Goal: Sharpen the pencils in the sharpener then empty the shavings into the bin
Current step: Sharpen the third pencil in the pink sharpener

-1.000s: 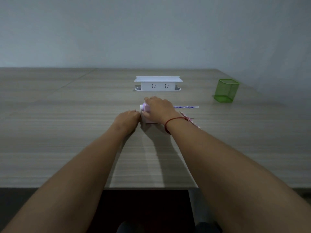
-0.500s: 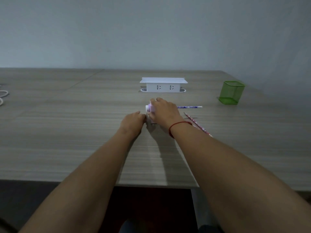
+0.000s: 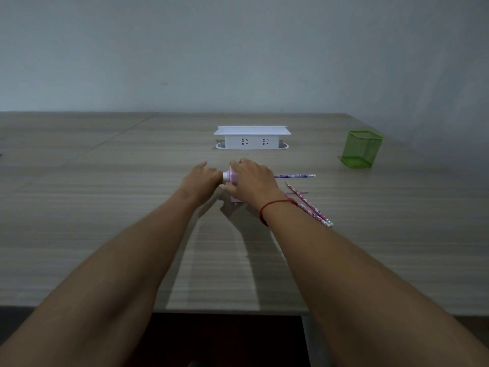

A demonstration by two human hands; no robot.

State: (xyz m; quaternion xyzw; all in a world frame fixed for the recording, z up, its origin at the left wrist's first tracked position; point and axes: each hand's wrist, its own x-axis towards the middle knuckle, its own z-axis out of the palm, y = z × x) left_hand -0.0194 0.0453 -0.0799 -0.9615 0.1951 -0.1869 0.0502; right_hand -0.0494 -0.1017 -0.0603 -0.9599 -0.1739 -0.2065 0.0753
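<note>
A small pink pencil sharpener [image 3: 233,178] stands mid-table, mostly covered by my right hand [image 3: 254,181], which grips it from above. My left hand [image 3: 202,181] is at the sharpener's left end, fingers curled at its white crank knob [image 3: 226,177]. A purple patterned pencil [image 3: 295,176] sticks out of the sharpener's right side, lying level. Two pink patterned pencils [image 3: 308,205] lie side by side on the table just right of my right wrist. The green mesh bin [image 3: 362,149] stands at the far right.
A white pop-up power socket box [image 3: 252,137] sits behind the sharpener on the wooden table [image 3: 105,207]. The table's near edge runs below my forearms, and a grey wall closes the back.
My left hand has shifted up at the crank end, with fingers now raised higher. My right hand stays on the sharpener. The camera view drifted slightly.
</note>
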